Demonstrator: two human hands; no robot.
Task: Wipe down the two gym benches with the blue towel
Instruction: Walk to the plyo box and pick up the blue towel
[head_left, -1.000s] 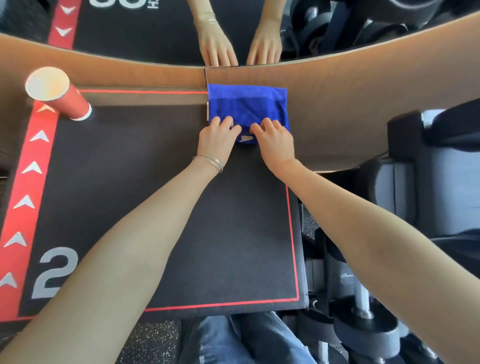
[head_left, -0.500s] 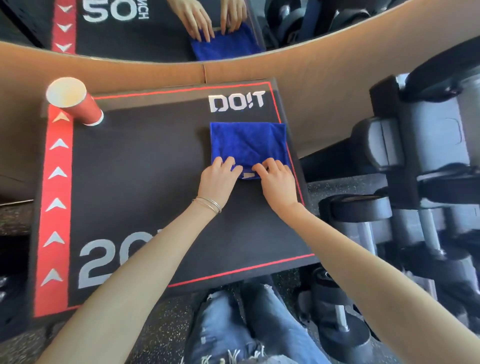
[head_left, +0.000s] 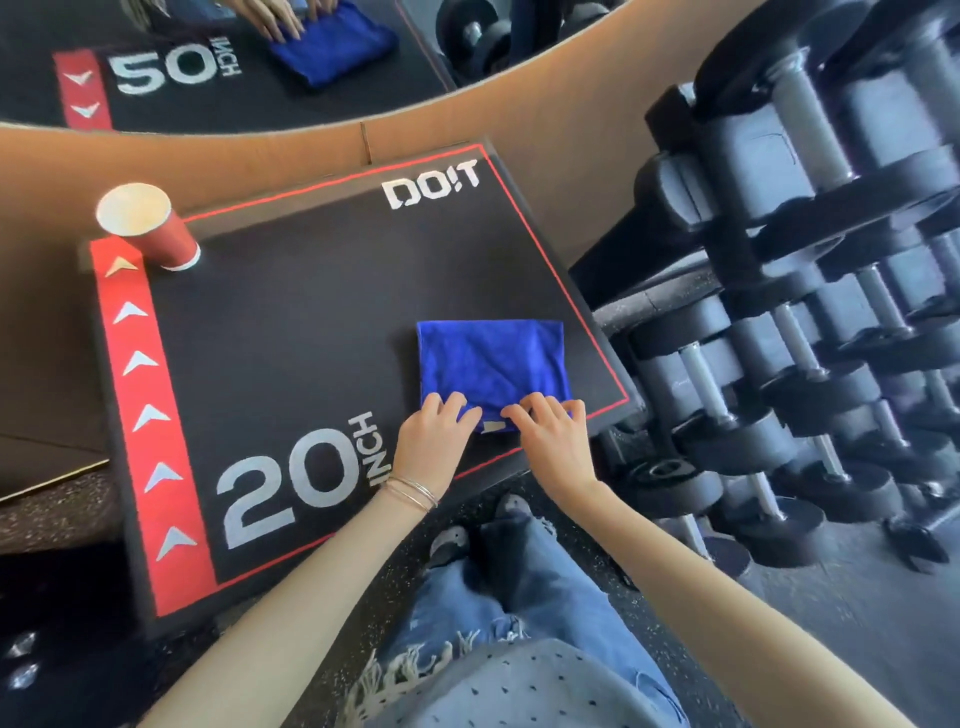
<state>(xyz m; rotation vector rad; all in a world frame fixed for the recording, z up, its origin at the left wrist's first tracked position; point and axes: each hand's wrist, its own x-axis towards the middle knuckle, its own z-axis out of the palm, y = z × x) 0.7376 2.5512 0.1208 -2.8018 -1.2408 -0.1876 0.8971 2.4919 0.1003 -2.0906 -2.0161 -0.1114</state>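
Observation:
A folded blue towel lies flat on the near right part of a black gym bench with a red border, white arrows and "20 INCH" lettering. My left hand presses its fingertips on the towel's near left edge. My right hand presses on the near right edge, beside a small white label. Both hands rest on the towel side by side with fingers bent. A second bench is not visible apart from a mirror image at the top.
A red paper cup stands on the bench's far left corner. A rack of black dumbbells fills the right side. A tan mirror frame curves behind the bench. My jeans-clad legs stand on speckled floor.
Both hands have dragged the towel from the bench's far edge toward me, down its right side. The view has pulled back and tilted, showing more of the bench and dumbbell rack.

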